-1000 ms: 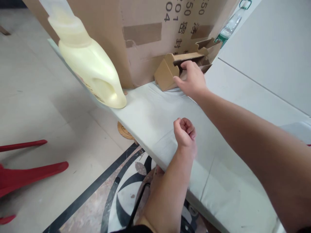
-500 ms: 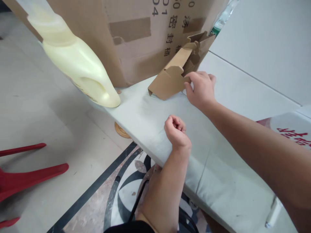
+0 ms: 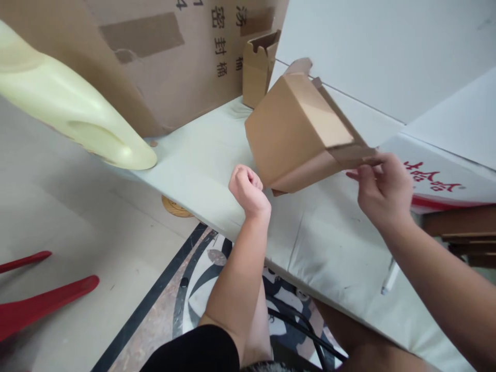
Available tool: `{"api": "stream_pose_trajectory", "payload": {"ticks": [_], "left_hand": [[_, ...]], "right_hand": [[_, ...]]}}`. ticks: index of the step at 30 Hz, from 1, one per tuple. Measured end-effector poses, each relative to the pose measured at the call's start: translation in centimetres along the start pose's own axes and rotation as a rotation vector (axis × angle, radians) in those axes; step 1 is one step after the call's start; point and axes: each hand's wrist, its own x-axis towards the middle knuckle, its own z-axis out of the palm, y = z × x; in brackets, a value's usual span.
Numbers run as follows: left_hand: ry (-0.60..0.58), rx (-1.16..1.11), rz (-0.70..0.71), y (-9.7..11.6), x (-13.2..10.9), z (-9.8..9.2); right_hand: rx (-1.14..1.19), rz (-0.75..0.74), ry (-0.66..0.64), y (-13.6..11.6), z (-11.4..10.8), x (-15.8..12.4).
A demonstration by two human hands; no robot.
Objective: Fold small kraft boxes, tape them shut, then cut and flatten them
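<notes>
A brown cardboard carton [image 3: 284, 132] hangs tilted above the padded pale bench [image 3: 209, 132], its flaps standing out on the far and right sides. My right hand [image 3: 387, 188] pinches the carton's right-hand edge between thumb and fingers. Left of the carton, my left hand [image 3: 248, 188] is curled into a fist, with nothing visible in it. It is close to the carton's lower left corner; whether they touch I cannot tell. A smaller-looking brown carton [image 3: 256, 75] with an open top stands farther back, against the large box.
The large printed cardboard box [image 3: 143, 72] is at the back. A pale yellow, smooth object [image 3: 77, 113] juts in from the left. Red legs [image 3: 50, 305] show lower left. At right are a white box with red writing [image 3: 437, 175], flat brown cardboard [image 3: 461, 222] and a white stick-like object [image 3: 390, 276].
My right hand has pulled the carton up and to the right, away from the carton behind it. My left hand stays in a fist. The view has shifted to the right.
</notes>
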Motion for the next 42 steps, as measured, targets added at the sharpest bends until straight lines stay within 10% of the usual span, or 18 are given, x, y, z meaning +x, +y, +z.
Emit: {"api": "stream_pose_trajectory", "payload": {"ticks": [9, 19, 30, 36, 42], "left_hand": [[-0.198, 0.144, -0.125, -2.9, -1.6, 1.4], [-0.658, 0.368, -0.157, -7.2, -4.1, 2.3], [-0.964, 0.326, -0.003, -10.2, -6.4, 4.1], [-1.151, 0.411, 0.199, -9.8, -6.8, 3.3], [-1.294, 0.637, 0.575, -7.8, -6.8, 2.4]], "right_hand": [[0.653, 0.176, 0.477, 5.1, -6.1, -4.4], [0.738, 0.323, 0.857, 9.2, -10.9, -11.6], [0.722, 0.342, 0.559, 10.3, -12.6, -13.9], [0.435, 0.345, 0.094, 9.0, -16.2, -13.7], [0.332, 0.323, 0.014, 7.2, -17.8, -13.3]]}}
